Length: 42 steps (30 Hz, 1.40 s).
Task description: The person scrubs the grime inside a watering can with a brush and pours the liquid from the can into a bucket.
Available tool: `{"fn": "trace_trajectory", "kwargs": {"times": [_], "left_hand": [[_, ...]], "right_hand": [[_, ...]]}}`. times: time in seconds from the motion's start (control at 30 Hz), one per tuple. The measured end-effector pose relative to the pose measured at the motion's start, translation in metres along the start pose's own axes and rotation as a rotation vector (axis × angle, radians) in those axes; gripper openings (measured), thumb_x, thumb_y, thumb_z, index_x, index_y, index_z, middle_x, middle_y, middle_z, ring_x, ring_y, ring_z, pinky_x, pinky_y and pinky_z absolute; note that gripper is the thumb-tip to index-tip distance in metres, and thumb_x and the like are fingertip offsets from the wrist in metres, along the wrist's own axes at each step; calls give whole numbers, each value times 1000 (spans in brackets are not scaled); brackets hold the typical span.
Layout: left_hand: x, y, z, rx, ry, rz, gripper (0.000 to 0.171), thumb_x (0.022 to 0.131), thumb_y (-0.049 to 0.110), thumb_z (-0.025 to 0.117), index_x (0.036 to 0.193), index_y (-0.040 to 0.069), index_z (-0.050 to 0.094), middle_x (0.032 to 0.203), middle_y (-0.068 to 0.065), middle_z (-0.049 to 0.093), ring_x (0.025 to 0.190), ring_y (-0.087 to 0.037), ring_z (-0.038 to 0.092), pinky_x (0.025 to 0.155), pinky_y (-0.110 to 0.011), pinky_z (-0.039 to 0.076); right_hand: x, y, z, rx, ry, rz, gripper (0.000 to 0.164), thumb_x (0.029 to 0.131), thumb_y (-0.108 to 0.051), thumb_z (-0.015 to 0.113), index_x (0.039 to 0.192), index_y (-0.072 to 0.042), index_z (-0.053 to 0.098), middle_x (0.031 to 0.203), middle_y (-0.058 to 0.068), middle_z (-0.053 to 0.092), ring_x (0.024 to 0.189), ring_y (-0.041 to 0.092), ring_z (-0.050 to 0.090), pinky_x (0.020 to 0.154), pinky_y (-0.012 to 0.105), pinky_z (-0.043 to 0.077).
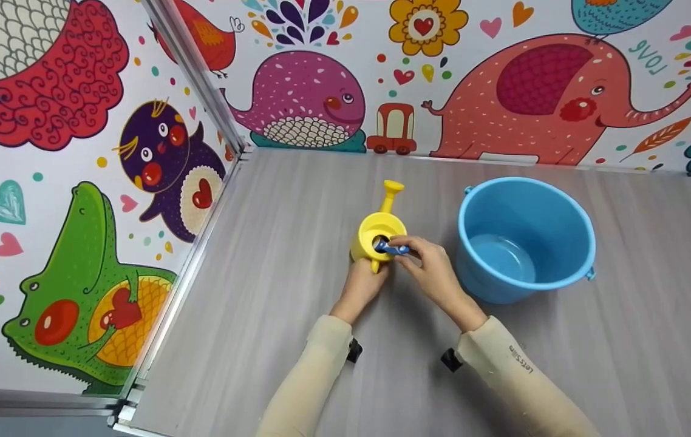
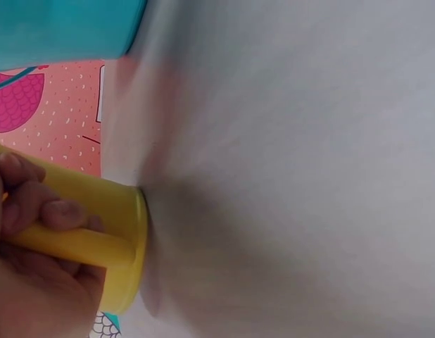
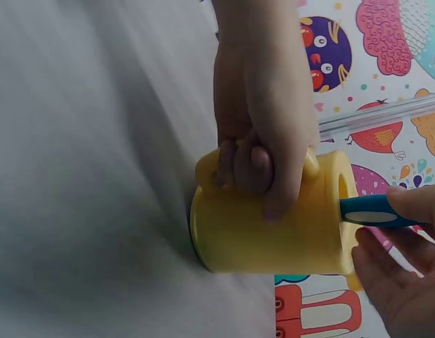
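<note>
A yellow watering can (image 1: 358, 244) is at the middle of the table, its spout pointing toward the back wall. My left hand (image 1: 365, 286) grips its handle, with fingers curled round it in the left wrist view. The can's base is at or just above the table. Between thumb and fingers, my right hand (image 1: 433, 272) pinches a slim blue handle (image 3: 372, 210) with a pale oval inset. This blue piece reaches into the can's round top opening. Its far end is hidden inside the can, so its exact kind cannot be told.
A large blue bucket (image 1: 524, 243) stands upright to the right of my right hand. The grey table (image 1: 272, 273) meets a cartoon-printed wall (image 1: 406, 36) at the back and another at the left, joined by metal rails.
</note>
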<state>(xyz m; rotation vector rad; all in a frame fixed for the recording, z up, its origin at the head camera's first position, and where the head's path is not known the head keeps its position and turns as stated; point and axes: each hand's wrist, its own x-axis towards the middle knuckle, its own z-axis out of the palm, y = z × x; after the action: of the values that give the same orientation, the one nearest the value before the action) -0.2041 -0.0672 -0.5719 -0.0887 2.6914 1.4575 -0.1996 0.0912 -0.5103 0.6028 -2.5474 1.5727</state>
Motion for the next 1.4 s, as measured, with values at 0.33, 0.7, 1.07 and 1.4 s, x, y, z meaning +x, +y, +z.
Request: {"fn": "trace_trajectory", "kwargs": {"times": [0.33, 0.7, 1.07, 1.4], "left_hand": [[-1, -3, 2, -24, -11, 13, 25, 94, 13, 62, 71, 13, 52, 57, 8, 42, 53, -7, 42, 54, -21, 36], [1, -3, 1, -3, 18, 41, 28, 95, 14, 64, 69, 12, 52, 60, 6, 45, 55, -8, 43, 55, -21, 36], [0, -2, 1, -11, 27, 42, 26, 94, 12, 65, 70, 10, 54, 62, 5, 46, 56, -8, 43, 55, -21, 37], [0, -1, 1, -10, 6, 27, 20, 97, 17, 61, 84, 2, 66, 60, 6, 48, 53, -8, 45, 54, -22, 38]], "right_hand": [[-7, 0, 0, -48, 67, -31, 23, 91, -3, 69, 113, -7, 73, 114, 9, 74, 106, 22, 71, 87, 33, 57], [-15, -11, -7, -3, 157, -110, 23, 88, -2, 72, 111, -5, 73, 110, 9, 75, 100, 20, 73, 82, 33, 58], [-16, -12, -7, -32, 159, -160, 26, 87, -1, 72, 112, -8, 75, 110, 9, 75, 100, 20, 73, 83, 30, 58], [-7, -6, 0, -67, 167, -175, 28, 86, -1, 72, 112, -12, 75, 112, 6, 75, 103, 21, 72, 84, 30, 58]]}}
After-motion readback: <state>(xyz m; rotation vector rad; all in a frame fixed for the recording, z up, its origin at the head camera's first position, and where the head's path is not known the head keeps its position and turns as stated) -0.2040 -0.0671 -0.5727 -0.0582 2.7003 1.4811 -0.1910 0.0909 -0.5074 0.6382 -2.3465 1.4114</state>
